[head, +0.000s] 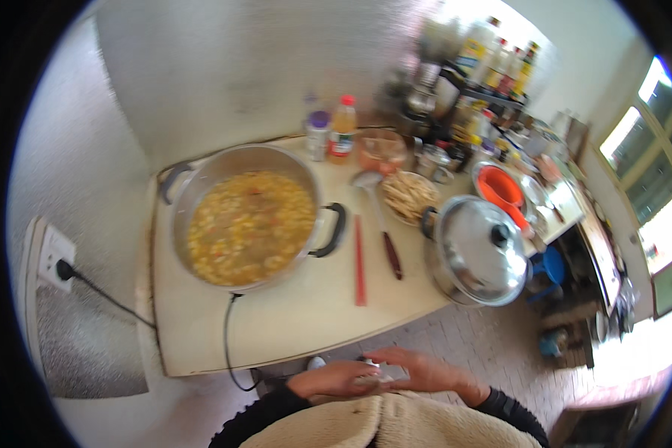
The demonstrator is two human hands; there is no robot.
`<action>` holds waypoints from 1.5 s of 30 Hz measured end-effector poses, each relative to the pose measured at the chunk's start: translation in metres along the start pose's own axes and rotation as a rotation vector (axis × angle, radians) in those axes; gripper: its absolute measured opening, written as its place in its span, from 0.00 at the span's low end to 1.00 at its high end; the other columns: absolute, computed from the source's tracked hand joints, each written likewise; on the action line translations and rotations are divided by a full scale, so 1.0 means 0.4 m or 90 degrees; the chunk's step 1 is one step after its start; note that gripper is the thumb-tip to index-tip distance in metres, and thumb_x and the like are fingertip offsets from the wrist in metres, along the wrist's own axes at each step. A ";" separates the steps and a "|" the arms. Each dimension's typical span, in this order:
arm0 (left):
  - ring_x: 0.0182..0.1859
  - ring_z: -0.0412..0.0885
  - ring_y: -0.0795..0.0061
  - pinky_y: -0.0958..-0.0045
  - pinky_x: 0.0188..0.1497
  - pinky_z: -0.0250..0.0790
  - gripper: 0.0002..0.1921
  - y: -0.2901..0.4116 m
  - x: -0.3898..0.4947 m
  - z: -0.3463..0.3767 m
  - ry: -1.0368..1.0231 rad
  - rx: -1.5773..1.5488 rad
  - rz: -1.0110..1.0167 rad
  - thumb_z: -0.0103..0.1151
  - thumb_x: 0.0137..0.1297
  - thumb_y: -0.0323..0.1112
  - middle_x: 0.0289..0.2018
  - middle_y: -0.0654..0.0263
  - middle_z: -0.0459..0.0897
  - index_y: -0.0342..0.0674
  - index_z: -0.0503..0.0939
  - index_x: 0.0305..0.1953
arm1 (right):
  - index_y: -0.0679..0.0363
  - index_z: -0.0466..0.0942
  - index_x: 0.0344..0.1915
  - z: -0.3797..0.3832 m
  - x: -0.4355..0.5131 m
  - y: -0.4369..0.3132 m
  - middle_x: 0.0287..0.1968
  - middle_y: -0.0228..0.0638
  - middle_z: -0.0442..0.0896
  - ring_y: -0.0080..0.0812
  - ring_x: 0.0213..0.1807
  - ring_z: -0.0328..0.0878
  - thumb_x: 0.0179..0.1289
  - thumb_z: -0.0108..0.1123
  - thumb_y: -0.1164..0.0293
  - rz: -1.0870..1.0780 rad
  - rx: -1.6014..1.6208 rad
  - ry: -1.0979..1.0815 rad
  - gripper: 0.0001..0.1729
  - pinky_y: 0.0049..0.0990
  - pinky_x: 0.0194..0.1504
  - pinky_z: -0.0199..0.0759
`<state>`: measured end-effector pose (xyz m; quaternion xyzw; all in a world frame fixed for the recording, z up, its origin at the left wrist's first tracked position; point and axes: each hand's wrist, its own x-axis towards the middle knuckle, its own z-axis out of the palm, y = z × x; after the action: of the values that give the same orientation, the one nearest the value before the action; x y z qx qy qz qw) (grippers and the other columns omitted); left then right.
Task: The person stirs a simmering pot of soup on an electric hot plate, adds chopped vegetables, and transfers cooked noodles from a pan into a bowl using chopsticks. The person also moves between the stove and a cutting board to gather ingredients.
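Note:
My left hand point(336, 378) and my right hand point(425, 374) are close together in front of my body, just off the table's front edge. Something small and whitish point(374, 379) shows between them, too blurred to name or to tell which hand grips it. Beyond my hands, on the table point(297, 325), stands a wide electric pot point(182, 229) without a lid. It holds a yellow, chunky soup or stew point(252, 229). Red chopsticks point(359, 263) and a metal turner with a dark handle point(392, 255) lie to the right of the pot.
A lidded steel pot point(476, 252) stands at the table's right edge. Behind the turner is a plate of pale strips of food point(409, 196). Bottles point(343, 131) and an orange-brown bowl point(381, 148) line the wall. A power cord point(227, 336) hangs over the front edge.

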<state>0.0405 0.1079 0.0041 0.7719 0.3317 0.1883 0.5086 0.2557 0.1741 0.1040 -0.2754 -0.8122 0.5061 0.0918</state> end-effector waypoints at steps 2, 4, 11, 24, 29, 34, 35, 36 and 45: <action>0.56 0.78 0.60 0.65 0.54 0.72 0.27 0.019 -0.013 -0.023 0.009 -0.026 -0.075 0.58 0.66 0.45 0.55 0.53 0.78 0.38 0.70 0.62 | 0.62 0.78 0.51 -0.106 -0.045 -0.013 0.42 0.35 0.82 0.28 0.41 0.81 0.57 0.68 0.73 0.047 -0.003 0.052 0.20 0.25 0.42 0.74; 0.56 0.78 0.65 0.67 0.54 0.72 0.27 0.059 -0.034 -0.028 0.068 -0.073 -0.126 0.59 0.66 0.44 0.54 0.53 0.79 0.35 0.70 0.61 | 0.62 0.82 0.37 -0.211 -0.068 -0.011 0.35 0.38 0.81 0.32 0.34 0.79 0.57 0.65 0.75 0.040 -0.138 0.282 0.07 0.27 0.35 0.73; 0.53 0.80 0.62 0.68 0.55 0.71 0.25 0.157 -0.089 0.050 0.205 -0.109 -0.219 0.58 0.66 0.43 0.51 0.54 0.81 0.35 0.71 0.60 | 0.56 0.73 0.58 -0.526 -0.071 0.128 0.55 0.47 0.73 0.50 0.54 0.71 0.53 0.67 0.69 0.106 -0.593 0.548 0.30 0.40 0.53 0.68; 0.55 0.78 0.66 0.68 0.58 0.69 0.23 0.194 -0.123 0.164 0.302 -0.206 -0.318 0.54 0.70 0.41 0.55 0.56 0.79 0.37 0.70 0.62 | 0.54 0.76 0.51 -0.618 -0.010 0.259 0.44 0.46 0.76 0.49 0.46 0.76 0.58 0.63 0.61 0.225 -0.625 0.473 0.21 0.45 0.51 0.62; 0.55 0.78 0.66 0.69 0.57 0.70 0.23 0.153 -0.140 0.150 0.293 -0.175 -0.307 0.53 0.70 0.39 0.54 0.55 0.79 0.36 0.69 0.62 | 0.55 0.76 0.51 -0.620 -0.003 0.260 0.43 0.46 0.77 0.46 0.46 0.75 0.59 0.62 0.62 0.228 -0.659 0.480 0.20 0.45 0.53 0.58; 0.55 0.79 0.67 0.69 0.57 0.71 0.23 0.134 -0.159 0.121 0.276 -0.184 -0.298 0.54 0.70 0.40 0.54 0.55 0.79 0.36 0.69 0.62 | 0.57 0.77 0.50 -0.634 -0.007 0.295 0.43 0.46 0.77 0.47 0.47 0.74 0.60 0.61 0.63 0.192 -0.613 0.472 0.19 0.45 0.52 0.59; 0.55 0.79 0.67 0.69 0.57 0.71 0.23 0.131 -0.162 0.114 0.270 -0.174 -0.297 0.54 0.70 0.40 0.54 0.55 0.79 0.36 0.69 0.62 | 0.57 0.77 0.50 -0.639 -0.007 0.301 0.43 0.46 0.77 0.47 0.47 0.74 0.60 0.61 0.64 0.175 -0.603 0.473 0.19 0.44 0.52 0.60; 0.55 0.79 0.67 0.69 0.57 0.71 0.24 0.128 -0.167 0.108 0.257 -0.172 -0.292 0.54 0.70 0.40 0.53 0.55 0.79 0.35 0.69 0.62 | 0.58 0.77 0.50 -0.645 -0.008 0.302 0.43 0.47 0.77 0.48 0.47 0.74 0.61 0.61 0.64 0.186 -0.597 0.481 0.18 0.44 0.51 0.62; 0.53 0.80 0.66 0.70 0.55 0.72 0.24 0.096 -0.208 0.059 0.274 -0.167 -0.275 0.54 0.69 0.43 0.52 0.54 0.80 0.35 0.71 0.61 | 0.63 0.77 0.52 -0.657 0.055 -0.018 0.42 0.48 0.75 0.44 0.45 0.75 0.65 0.56 0.67 0.032 -0.473 0.514 0.17 0.36 0.49 0.68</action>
<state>0.0087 0.0236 0.0332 0.5542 0.5605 0.2762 0.5499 0.3472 0.3862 0.2312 -0.4807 -0.8298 0.0415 0.2804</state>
